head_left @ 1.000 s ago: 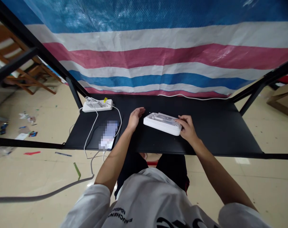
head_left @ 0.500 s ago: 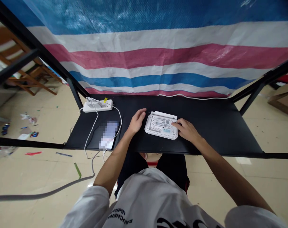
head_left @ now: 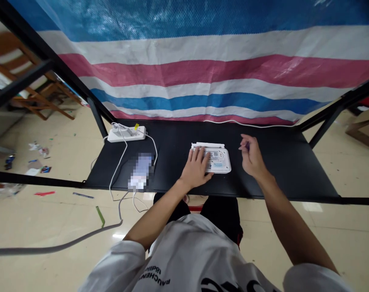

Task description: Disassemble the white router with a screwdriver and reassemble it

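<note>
One white device (head_left: 219,160) on black shelf (head_left: 290,166) | left hand (head_left: 197,167): spread flat upon it, unclasped | right hand (head_left: 251,157): beside it, fingers curled, grasp cannot be told

The black tabletop (head_left: 294,162) bears a white power strip (head_left: 135,134), a white device (head_left: 220,162) and, blurred, probably a phone (head_left: 141,172).

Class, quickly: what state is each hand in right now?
Left hand: open, resting on the white device.
Right hand: closed, apparently holding a small purple object, too small to identify.
</note>
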Demonstrator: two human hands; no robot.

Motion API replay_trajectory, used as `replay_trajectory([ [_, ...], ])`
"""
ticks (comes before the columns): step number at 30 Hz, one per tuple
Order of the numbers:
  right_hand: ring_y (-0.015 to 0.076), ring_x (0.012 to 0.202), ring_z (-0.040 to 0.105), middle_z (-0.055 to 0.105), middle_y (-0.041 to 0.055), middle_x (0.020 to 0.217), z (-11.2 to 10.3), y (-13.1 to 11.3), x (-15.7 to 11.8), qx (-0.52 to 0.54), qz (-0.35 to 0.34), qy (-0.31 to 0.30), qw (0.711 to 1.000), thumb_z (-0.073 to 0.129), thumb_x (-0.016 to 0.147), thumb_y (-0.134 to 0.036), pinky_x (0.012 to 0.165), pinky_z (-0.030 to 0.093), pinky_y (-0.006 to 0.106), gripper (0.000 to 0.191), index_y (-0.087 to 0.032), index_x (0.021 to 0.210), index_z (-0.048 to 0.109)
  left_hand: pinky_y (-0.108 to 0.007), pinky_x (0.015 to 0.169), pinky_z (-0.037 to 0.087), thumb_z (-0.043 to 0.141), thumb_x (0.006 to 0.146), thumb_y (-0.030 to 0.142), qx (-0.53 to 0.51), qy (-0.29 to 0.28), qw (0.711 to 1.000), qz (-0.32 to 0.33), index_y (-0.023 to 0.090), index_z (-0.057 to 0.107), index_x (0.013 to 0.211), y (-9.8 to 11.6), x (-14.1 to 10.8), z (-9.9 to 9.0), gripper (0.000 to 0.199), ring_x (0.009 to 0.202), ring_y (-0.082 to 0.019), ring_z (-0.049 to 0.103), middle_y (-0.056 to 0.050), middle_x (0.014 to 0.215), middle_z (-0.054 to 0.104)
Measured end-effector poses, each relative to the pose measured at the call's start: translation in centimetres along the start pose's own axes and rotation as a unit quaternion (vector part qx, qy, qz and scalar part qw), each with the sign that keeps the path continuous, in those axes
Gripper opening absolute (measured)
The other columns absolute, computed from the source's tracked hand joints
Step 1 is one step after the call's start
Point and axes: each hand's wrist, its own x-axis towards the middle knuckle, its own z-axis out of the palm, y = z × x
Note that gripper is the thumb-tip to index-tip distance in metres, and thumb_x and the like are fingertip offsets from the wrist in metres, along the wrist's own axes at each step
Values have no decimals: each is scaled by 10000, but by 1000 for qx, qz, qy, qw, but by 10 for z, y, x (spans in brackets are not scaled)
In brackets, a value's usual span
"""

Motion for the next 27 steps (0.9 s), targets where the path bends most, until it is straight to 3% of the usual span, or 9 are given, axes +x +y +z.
replay_trajectory([
  [3, 236, 1050, 695, 679, 88, 1208, -2, -15, 12, 66, 13, 64, 996, 424, 1122, -348, 999, 595, 482, 359, -297, 1477, 445, -694, 1330, 175, 594, 1007, 596, 26, -10, 999, -28, 26, 367, 1660, 19, -1, 2, 896, 1653, -521, 217, -312, 1762, 261],
  [7, 232, 1141, 719, 753, 99, 1309, 1, -37, 23, 113, 17, 105, 988, 439, 1140, -406, 1018, 573, 482, 184, -301, 1290, 462, -653, 1339, 198, 530, 1021, 691, 25, 3, 1000, -12, 61, 374, 1666, 18, -3, 5, 915, 1652, -487, 256, -286, 1766, 279],
  [13, 192, 940, 735, 795, 77, 1254, 15, -35, 24, 139, 63, 103, 983, 532, 1113, -447, 815, 606, 381, 194, -302, 1226, 473, -621, 1341, 240, 590, 1001, 653, 30, 13, 999, 2, 90, 413, 1649, 3, -13, 1, 877, 1639, -462, 304, -263, 1749, 333],
  [20, 212, 961, 758, 819, 79, 1187, 31, -23, 15, 118, 73, 69, 988, 546, 1104, -482, 862, 615, 401, 252, -293, 1262, 493, -635, 1345, 242, 620, 972, 631, 24, 10, 1000, -3, 107, 434, 1630, -1, -21, -4, 861, 1638, -455, 299, -244, 1746, 339],
  [27, 221, 972, 766, 819, 78, 1189, 31, -23, 12, 108, 61, 58, 991, 542, 1110, -439, 871, 617, 411, 236, -300, 1295, 493, -681, 1339, 189, 665, 944, 609, 32, -1, 999, -17, 38, 441, 1600, 8, -18, -6, 898, 1635, -508, 271, -297, 1732, 335],
])
